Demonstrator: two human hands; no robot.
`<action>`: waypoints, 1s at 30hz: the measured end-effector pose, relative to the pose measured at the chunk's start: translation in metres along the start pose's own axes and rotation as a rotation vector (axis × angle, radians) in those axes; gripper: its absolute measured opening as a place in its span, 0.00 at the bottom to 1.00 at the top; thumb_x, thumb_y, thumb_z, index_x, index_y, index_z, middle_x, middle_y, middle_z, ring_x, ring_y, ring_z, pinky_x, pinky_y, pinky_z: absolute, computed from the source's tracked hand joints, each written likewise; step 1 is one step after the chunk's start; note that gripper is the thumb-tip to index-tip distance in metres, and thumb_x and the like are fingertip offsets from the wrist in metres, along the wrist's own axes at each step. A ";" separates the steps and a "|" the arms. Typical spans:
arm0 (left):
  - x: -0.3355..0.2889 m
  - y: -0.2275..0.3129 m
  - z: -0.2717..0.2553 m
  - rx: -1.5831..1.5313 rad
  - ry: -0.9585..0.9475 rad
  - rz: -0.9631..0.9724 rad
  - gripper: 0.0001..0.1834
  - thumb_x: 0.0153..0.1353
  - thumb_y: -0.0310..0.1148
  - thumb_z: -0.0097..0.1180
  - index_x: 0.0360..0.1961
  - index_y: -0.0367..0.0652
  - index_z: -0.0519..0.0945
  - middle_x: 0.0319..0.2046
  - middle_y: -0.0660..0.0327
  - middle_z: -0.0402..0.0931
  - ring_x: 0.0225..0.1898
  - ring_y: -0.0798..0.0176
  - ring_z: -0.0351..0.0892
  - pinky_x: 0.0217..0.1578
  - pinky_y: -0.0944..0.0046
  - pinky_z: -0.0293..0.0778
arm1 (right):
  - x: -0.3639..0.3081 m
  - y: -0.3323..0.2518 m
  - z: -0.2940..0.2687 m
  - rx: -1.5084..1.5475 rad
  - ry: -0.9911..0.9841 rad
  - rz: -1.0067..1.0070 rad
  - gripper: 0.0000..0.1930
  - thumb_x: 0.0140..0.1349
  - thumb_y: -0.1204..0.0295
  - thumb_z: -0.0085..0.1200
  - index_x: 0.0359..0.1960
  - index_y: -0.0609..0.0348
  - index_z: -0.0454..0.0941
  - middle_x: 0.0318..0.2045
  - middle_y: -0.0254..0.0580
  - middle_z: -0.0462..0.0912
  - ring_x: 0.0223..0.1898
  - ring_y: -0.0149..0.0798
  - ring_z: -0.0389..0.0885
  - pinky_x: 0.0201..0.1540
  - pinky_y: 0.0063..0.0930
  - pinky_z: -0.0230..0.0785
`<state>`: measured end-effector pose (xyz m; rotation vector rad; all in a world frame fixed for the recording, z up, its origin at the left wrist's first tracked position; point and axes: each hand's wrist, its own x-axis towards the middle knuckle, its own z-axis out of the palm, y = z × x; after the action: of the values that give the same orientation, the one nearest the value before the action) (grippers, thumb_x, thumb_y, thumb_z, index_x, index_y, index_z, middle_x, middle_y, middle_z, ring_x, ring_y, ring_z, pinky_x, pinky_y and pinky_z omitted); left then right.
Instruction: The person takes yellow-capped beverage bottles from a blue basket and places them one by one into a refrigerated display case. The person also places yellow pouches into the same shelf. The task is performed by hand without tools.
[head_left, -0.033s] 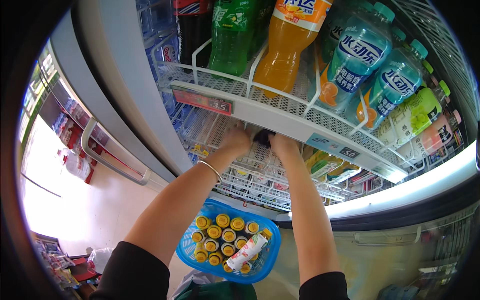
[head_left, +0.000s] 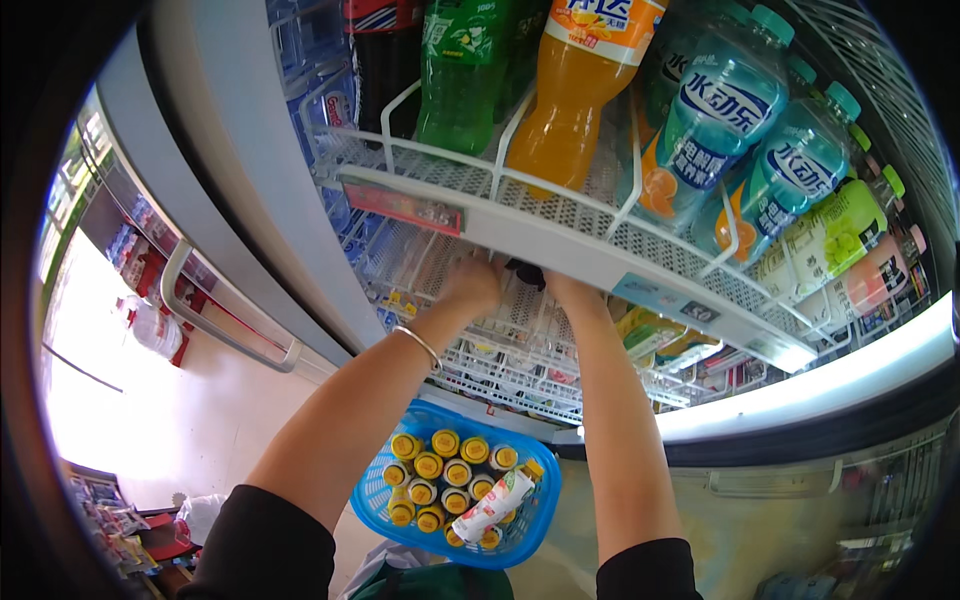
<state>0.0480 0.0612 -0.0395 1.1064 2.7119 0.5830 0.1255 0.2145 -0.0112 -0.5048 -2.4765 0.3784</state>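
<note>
Both my arms reach under a raised fridge shelf (head_left: 500, 232), over the white mesh shelf (head_left: 400, 255) below it. My left hand (head_left: 470, 284), with a bangle on its wrist, is closed with the fingers curled. Opposite it, my right hand (head_left: 570, 288) is partly covered by the upper shelf's front edge, and its fingers are mostly hidden. Between the two hands is a small dark thing (head_left: 525, 275), close against the right fingers; its kind cannot be made out. Whatever the left fingers hold is too blurred to name.
Large bottles, such as an orange soda bottle (head_left: 590, 90) and a teal drink bottle (head_left: 715, 110), stand on the upper shelf behind wire guards. Below my arms is a blue basket (head_left: 372, 505) of yellow-capped bottles. The fridge door (head_left: 230, 180) stands open at left.
The dark thing between my hands has shifted and tilted slightly. The shelves have moved a little in the picture; both hands stay in nearly the same place.
</note>
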 end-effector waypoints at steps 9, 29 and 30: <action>-0.017 0.000 -0.007 0.225 0.198 0.142 0.22 0.60 0.31 0.42 0.53 0.32 0.74 0.55 0.44 0.71 0.58 0.47 0.68 0.61 0.47 0.58 | 0.081 0.006 -0.010 0.008 0.066 0.039 0.22 0.54 0.68 0.59 0.52 0.58 0.76 0.53 0.58 0.74 0.57 0.56 0.71 0.60 0.43 0.63; -0.015 0.018 -0.022 0.109 0.108 0.097 0.35 0.58 0.29 0.44 0.68 0.31 0.53 0.70 0.45 0.46 0.72 0.43 0.41 0.69 0.51 0.48 | -0.054 -0.029 -0.033 -0.508 -0.104 0.427 0.21 0.63 0.72 0.46 0.59 0.57 0.71 0.59 0.55 0.71 0.56 0.55 0.74 0.54 0.43 0.69; -0.015 0.024 -0.023 0.067 0.110 0.102 0.33 0.57 0.29 0.45 0.65 0.29 0.57 0.69 0.42 0.47 0.72 0.41 0.44 0.69 0.52 0.50 | -0.043 -0.015 -0.023 -0.553 -0.088 0.419 0.21 0.64 0.71 0.44 0.60 0.57 0.70 0.60 0.55 0.70 0.57 0.55 0.72 0.56 0.44 0.67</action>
<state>0.0675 0.0594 -0.0083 1.2719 2.7999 0.5878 0.1678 0.1858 -0.0076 -1.2641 -2.5372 -0.1459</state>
